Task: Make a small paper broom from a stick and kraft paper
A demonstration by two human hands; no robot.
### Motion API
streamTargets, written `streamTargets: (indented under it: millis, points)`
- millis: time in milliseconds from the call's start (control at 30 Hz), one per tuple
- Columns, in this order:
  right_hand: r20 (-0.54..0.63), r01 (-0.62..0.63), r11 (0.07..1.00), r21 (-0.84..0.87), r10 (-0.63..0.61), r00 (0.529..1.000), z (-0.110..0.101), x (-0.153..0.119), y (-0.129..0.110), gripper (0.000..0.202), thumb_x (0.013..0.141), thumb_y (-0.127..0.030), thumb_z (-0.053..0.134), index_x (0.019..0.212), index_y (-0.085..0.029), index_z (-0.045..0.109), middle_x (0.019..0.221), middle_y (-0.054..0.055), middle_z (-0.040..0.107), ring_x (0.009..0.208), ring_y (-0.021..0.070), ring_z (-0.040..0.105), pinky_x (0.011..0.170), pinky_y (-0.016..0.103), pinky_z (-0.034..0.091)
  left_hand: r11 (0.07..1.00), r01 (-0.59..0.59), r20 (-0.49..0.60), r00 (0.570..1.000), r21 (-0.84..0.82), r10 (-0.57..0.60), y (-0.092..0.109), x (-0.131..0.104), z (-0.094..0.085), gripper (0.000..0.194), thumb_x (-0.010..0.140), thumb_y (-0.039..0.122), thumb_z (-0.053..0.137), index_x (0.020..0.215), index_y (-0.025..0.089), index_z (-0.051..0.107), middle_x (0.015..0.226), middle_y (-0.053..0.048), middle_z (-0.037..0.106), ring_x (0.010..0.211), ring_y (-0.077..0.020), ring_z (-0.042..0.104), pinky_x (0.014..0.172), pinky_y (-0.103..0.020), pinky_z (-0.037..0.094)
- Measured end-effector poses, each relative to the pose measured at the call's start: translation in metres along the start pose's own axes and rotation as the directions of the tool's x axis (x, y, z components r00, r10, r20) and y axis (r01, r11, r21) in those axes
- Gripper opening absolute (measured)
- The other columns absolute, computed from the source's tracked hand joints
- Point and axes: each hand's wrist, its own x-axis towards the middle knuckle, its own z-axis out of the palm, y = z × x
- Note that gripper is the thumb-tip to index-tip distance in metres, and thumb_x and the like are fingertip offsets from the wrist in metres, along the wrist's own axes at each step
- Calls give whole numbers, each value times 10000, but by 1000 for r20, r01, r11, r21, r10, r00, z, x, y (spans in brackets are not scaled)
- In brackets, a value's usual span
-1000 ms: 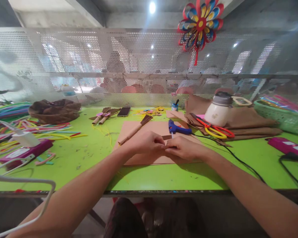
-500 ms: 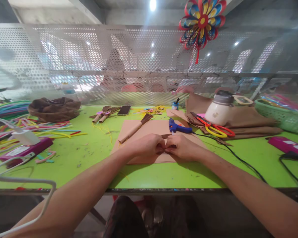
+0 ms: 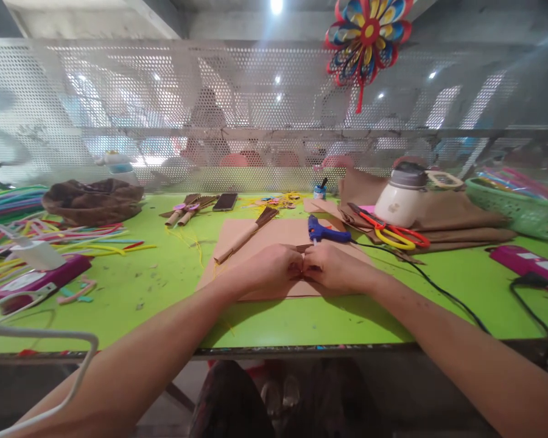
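My left hand and my right hand meet fingertip to fingertip over a light brown sheet on the table. Both are closed in a pinch. A piece of dark brown paper shows just behind the fingers; most of it is hidden by them. Right behind my right hand lies a blue glue gun, its nozzle end close to the knuckles. To the left of my hands, a rolled paper stick with a fringed dark end rests slantwise on the sheet.
Scissors, a white jar and folded brown paper stand at right. The glue gun's black cord crosses the table. On the left are pipe cleaners, a purple power strip and a white cable. A phone lies behind.
The view has shifted slightly, so the table things sit a little further left. My hands keep the same pinch, with only a tiny shift of the fingers.
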Motion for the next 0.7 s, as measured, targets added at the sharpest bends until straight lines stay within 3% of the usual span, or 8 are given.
streamTargets:
  millis: [200,433,700]
  points:
    - [40,-14,999,-43,15,999,-7,-1,-3,107,786,-121,535,775,-135,640,779,69,641,689,149,537,619,245,348,999,-47,-36,998,-14,47,8,2,-2,127,808,180,521,709,167,600,739,-18,601,632,-111,490,593,-221,343]
    - [127,-74,983,-168,96,987,-19,-8,-5,157,796,-199,529,694,-149,637,725,66,623,634,145,498,559,248,299,988,77,88,992,136,-90,2,0,-9,128,735,141,514,611,165,530,683,-19,572,595,-126,477,549,-238,325]
    - [199,-130,965,-229,177,964,-26,-13,-2,172,798,-273,517,687,-185,615,735,46,628,639,149,517,534,242,281,987,64,167,982,147,-89,-2,-2,-16,156,722,54,486,713,176,582,778,-24,611,673,-147,545,615,-241,392]
